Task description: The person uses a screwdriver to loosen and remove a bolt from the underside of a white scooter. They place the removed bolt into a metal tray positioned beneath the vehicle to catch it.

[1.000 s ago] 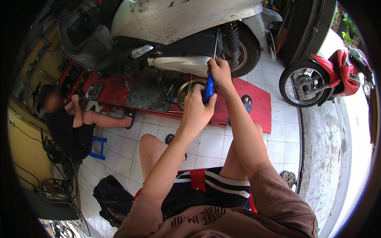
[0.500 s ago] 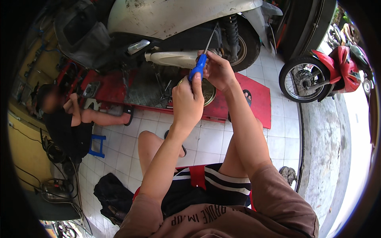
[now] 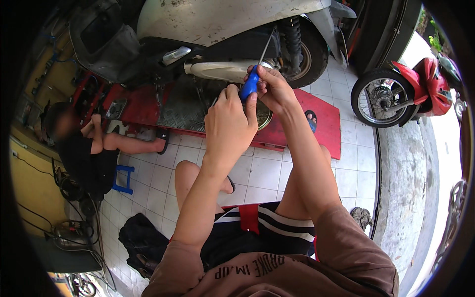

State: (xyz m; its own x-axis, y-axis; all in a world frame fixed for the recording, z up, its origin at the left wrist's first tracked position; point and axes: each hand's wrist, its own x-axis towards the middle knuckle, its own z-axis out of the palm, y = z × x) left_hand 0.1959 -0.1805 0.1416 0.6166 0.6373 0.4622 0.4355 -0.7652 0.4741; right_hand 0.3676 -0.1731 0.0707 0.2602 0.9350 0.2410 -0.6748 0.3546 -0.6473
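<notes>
A screwdriver with a blue handle [image 3: 250, 85] and a long metal shaft points up and away from me. Its tip lies against the dark side of a pale scooter [image 3: 227, 20], near the rear shock absorber [image 3: 293, 42]; the screw, if any, is too small to make out. My left hand [image 3: 229, 121] is closed round the butt of the handle, thumb on the near side. With thumb and fingers, my right hand [image 3: 276, 90] grips the front of the handle, close to the shaft. Partly hidden behind my hands is a round metal dish [image 3: 266, 119].
The scooter stands on a red lift platform [image 3: 319, 119] with a metal tread plate [image 3: 173, 111]. At left, a person in black [image 3: 84, 153] sits near a blue stool [image 3: 123, 179]. A red motorbike [image 3: 430, 89] is parked at right. Dark cloth [image 3: 143, 245] lies on the tiled floor [image 3: 237, 175].
My left hand has shifted slightly left and turned on the handle's butt, its fingers loosened a little. My right hand keeps its grip. The whole view has drifted slightly.
</notes>
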